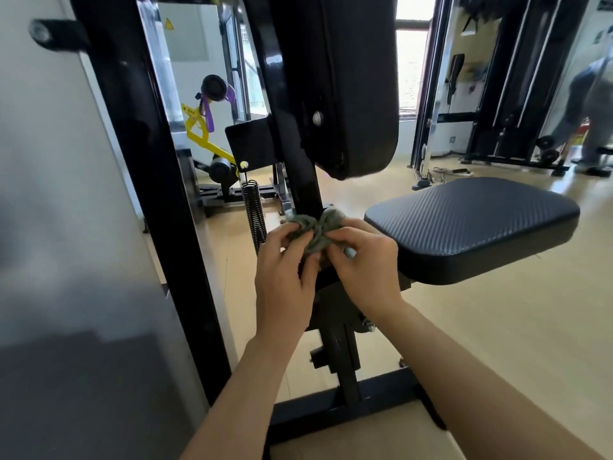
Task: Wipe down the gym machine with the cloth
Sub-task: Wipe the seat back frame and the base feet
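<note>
Your left hand (285, 265) and right hand (363, 263) pinch the cloth (315, 227) at the post (300, 174); the seat (471, 220) at 3 o'clock probably remains.

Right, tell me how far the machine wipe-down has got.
Done: no surface shows as wiped. In hand: left hand and right hand both hold the bunched cloth at the black upright. Left, probably: seat pad, back pad, base frame.

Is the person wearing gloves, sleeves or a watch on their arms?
No. The left hand and right hand are bare, with no gloves and no rings that show. The left forearm and right forearm are bare too, with no sleeve, watch or bracelet in view.
</note>
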`<state>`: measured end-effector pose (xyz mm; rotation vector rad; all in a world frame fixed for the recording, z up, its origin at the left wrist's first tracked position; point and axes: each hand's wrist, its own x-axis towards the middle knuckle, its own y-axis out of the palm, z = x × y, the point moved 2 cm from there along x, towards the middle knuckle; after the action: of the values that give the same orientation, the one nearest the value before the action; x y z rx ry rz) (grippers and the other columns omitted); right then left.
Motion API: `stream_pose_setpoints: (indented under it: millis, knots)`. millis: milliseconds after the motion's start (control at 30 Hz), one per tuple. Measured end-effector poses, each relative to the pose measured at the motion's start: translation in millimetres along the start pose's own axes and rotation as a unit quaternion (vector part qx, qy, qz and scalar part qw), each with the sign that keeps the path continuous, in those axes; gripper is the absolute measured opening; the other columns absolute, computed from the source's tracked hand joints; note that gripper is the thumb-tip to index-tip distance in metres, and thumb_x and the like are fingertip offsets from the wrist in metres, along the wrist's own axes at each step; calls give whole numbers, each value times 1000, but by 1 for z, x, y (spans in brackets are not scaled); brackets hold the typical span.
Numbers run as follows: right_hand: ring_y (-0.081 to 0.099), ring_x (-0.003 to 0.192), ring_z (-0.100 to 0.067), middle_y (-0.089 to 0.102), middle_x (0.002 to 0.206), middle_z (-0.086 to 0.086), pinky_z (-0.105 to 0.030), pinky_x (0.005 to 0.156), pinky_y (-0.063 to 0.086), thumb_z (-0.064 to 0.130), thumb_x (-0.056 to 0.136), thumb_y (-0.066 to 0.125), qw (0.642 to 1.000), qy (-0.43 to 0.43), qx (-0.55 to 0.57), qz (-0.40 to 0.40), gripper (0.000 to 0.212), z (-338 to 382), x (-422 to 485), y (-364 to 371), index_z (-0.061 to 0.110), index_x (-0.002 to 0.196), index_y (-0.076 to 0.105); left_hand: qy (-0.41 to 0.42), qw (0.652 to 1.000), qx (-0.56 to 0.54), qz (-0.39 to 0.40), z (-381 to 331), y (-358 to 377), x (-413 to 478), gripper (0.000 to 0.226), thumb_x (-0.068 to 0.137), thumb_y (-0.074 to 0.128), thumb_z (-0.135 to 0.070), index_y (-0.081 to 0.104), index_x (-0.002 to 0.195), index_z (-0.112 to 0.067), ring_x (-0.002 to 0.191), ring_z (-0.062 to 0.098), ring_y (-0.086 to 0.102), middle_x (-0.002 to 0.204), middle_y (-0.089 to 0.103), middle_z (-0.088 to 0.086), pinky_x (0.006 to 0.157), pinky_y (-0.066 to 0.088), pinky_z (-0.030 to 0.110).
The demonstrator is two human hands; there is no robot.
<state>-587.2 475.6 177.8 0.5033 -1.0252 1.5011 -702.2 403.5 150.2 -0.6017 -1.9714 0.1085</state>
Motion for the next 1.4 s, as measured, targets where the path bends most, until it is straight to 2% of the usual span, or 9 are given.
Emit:
stream_pose_setpoints:
  millis: [100, 200, 300, 400, 667, 767, 900, 1067, 1400]
  knots:
    - [63, 74, -8, 73, 87, 1, -16, 73, 54, 3, 81, 79, 998, -3, -67, 13, 9, -5, -16, -1, 9, 88, 80, -3, 999, 25, 29, 5, 2, -10, 16, 94, 70, -15, 73, 109, -12, 101, 12, 58, 112, 62, -2, 88, 48, 21]
    - [65, 77, -4, 74, 90, 2, -12, 77, 56, 5, 81, 81, 995, 17, -75, 71, 8, -17, -45, -3, 10, 88, 81, -9, 995, 56, 84, 12, 7, -26, 13, 90, 73, -17, 75, 103, -14, 92, 11, 58, 103, 66, -2, 83, 53, 24]
    - [69, 74, -8, 73, 84, 3, -20, 72, 59, 7, 80, 82, 993, 55, -60, 85, 6, -30, -64, -3, 12, 83, 80, 24, 992, 82, 98, 17, 10, -40, 14, 86, 76, -14, 76, 100, -13, 94, 15, 61, 102, 68, -1, 83, 54, 26]
    - [66, 70, -4, 73, 81, 7, -17, 68, 56, 10, 81, 82, 988, 74, -75, 112, 6, -40, -81, 2, 16, 81, 81, 114, 981, 117, 101, 23, 12, -54, 9, 83, 77, -11, 78, 93, -10, 92, 17, 60, 99, 69, 1, 79, 55, 26]
    - [67, 78, 1, 71, 79, 17, -24, 79, 58, 15, 86, 75, 953, 266, -51, 139, 13, -51, -112, 2, 22, 95, 81, 202, 951, 196, 126, 35, 22, -91, 10, 91, 69, -13, 78, 94, -10, 98, 23, 63, 103, 74, 4, 86, 54, 35]
    - [66, 83, 3, 72, 91, 13, -12, 82, 53, 13, 84, 76, 943, 320, -2, 87, 29, -49, -118, 9, 19, 113, 76, 205, 949, 210, 120, 38, 20, -94, 12, 93, 68, -17, 78, 96, -11, 100, 26, 63, 106, 74, 4, 86, 51, 37]
    - [60, 88, 4, 68, 109, 5, 1, 78, 42, 12, 83, 77, 949, 314, 19, 17, 38, -37, -115, 20, 19, 120, 69, 192, 957, 199, 89, 38, 11, -86, 10, 92, 73, -18, 77, 95, -10, 96, 27, 63, 103, 71, 5, 79, 52, 38]
    - [58, 101, -2, 58, 114, 6, -4, 88, 44, 11, 82, 80, 958, 277, 62, -41, 44, -24, -105, 25, 21, 121, 63, 157, 971, 177, 37, 40, 3, -76, 16, 96, 67, -22, 77, 101, -10, 97, 26, 63, 106, 71, 6, 77, 52, 37]
    - [61, 90, -4, 63, 102, 9, -14, 86, 51, 8, 83, 76, 960, 279, 13, 7, 22, -38, -113, 32, 15, 104, 76, 185, 960, 201, 58, 46, 6, -86, 8, 92, 72, -21, 77, 95, -15, 93, 25, 59, 104, 72, -1, 77, 42, 36]
